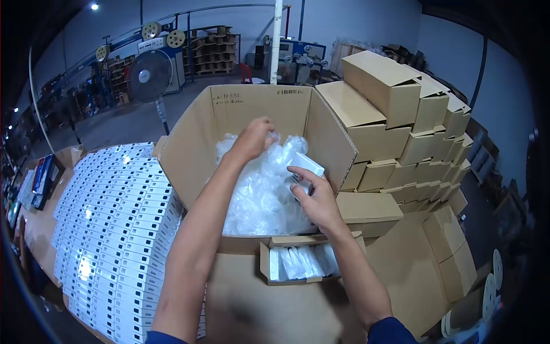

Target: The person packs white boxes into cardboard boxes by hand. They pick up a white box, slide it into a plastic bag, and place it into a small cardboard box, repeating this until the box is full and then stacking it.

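A large open cardboard box (258,106) stands in front of me, filled with clear plastic bags (255,198). My left hand (254,139) is over the bags inside it, fingers closed at the edge of the plastic. Near the box's right side my right hand (314,199) grips a small white box (307,164) between thumb and fingers. Below, a small open carton (264,264) holds several bagged white items (303,262) in a row.
Many white boxes (114,229) are stacked in rows at the left. Closed brown cartons (389,109) pile up at the right, above an open cardboard tray (452,241). A fan (150,75) stands behind at the left.
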`<state>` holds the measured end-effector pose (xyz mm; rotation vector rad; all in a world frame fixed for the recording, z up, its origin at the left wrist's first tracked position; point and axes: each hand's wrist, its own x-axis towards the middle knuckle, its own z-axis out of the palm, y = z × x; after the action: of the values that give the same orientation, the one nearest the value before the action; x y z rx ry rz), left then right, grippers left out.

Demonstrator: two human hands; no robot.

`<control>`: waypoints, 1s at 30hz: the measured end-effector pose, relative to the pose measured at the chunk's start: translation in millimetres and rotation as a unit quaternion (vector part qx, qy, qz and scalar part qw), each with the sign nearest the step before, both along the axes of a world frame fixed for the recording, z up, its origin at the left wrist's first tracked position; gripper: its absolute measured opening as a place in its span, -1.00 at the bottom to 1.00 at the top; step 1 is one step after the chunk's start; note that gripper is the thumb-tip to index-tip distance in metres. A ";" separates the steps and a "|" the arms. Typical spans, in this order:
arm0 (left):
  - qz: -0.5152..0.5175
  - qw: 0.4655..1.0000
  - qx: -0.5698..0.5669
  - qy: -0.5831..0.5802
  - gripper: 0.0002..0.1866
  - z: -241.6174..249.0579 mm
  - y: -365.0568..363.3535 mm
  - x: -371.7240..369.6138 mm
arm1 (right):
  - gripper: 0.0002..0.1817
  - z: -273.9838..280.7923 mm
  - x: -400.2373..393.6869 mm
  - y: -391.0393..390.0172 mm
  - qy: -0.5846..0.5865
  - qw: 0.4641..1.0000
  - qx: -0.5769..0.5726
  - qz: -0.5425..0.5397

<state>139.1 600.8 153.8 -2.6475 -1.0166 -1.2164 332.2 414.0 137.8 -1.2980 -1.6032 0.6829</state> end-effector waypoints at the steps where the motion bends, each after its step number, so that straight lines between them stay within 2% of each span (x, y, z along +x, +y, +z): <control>1: -0.001 0.997 -0.025 -0.069 -0.79 10.7 -8.0 -2.2 | -0.54 -0.4 0.2 0.0 0.008 1.000 0.004 0.004; 3: 0.002 0.976 -0.074 -0.204 -0.77 31.1 -27.0 -7.8 | -0.51 3.3 -3.6 -0.8 0.003 0.998 0.056 -0.006; 7: -0.045 0.944 -0.127 -0.303 -0.73 52.6 -48.3 -19.2 | -0.40 22.9 -21.7 -0.7 -0.030 0.989 0.131 -0.056; 8: -0.020 0.952 -0.120 -0.281 -0.76 54.0 -54.2 -21.0 | -0.32 27.1 -27.4 1.1 -0.028 0.984 0.167 -0.062; 9: -0.020 0.948 -0.119 -0.295 -0.75 57.0 -64.0 -19.3 | -0.31 28.4 -32.9 6.7 -0.041 0.970 0.230 -0.063; 11: -0.022 0.939 -0.122 -0.322 -0.73 58.8 -83.5 -13.7 | -0.48 35.7 -43.3 11.9 -0.090 0.945 0.311 -0.053; 12: -0.013 0.949 -0.109 -0.296 -0.68 56.9 -92.4 -12.9 | -0.55 36.6 -48.7 12.9 -0.062 0.949 0.305 -0.057; 15: -0.022 0.913 -0.187 -0.361 -0.62 48.3 -115.0 -17.5 | -0.72 38.6 -59.4 2.5 0.001 0.956 0.289 -0.049; 16: -0.004 0.908 -0.128 -0.398 -0.53 45.6 -123.9 -16.5 | -0.75 41.3 -55.7 -11.2 0.009 0.959 0.281 -0.035; 19: -0.102 0.823 -0.226 -0.511 -0.48 43.9 -184.7 -6.6 | -0.66 41.3 -51.3 -57.6 0.059 0.978 0.200 -0.007; 20: -0.098 0.812 -0.273 -0.506 -0.37 38.1 -201.9 -7.7 | -0.63 36.9 -46.5 -71.9 0.065 0.981 0.180 0.004; 23: -0.121 0.797 -0.258 -0.532 -0.44 8.9 -262.0 2.9 | -0.51 7.4 -32.2 -108.6 0.122 0.982 0.141 0.019; 26: -0.148 0.795 -0.323 -0.491 -0.38 -1.6 -337.8 15.5 | -0.60 -13.5 -22.1 -161.0 0.209 0.975 0.078 0.023; 27: -0.158 0.772 -0.344 -0.511 -0.35 -18.1 -351.6 18.9 | -0.61 -23.7 -16.8 -178.0 0.218 0.974 0.056 0.024; 28: -0.168 0.748 -0.365 -0.528 -0.31 -38.8 -362.2 19.4 | -0.60 -30.8 -16.8 -195.8 0.257 0.959 0.092 0.072; 30: -0.194 0.714 -0.387 -0.551 -0.24 -73.3 -385.6 21.9 | -0.64 -50.5 -5.5 -223.1 0.162 0.984 0.056 0.050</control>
<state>161.0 215.2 80.5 -2.4891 -1.2541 -3.3449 326.7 190.8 87.3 -0.9724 -1.4247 0.8088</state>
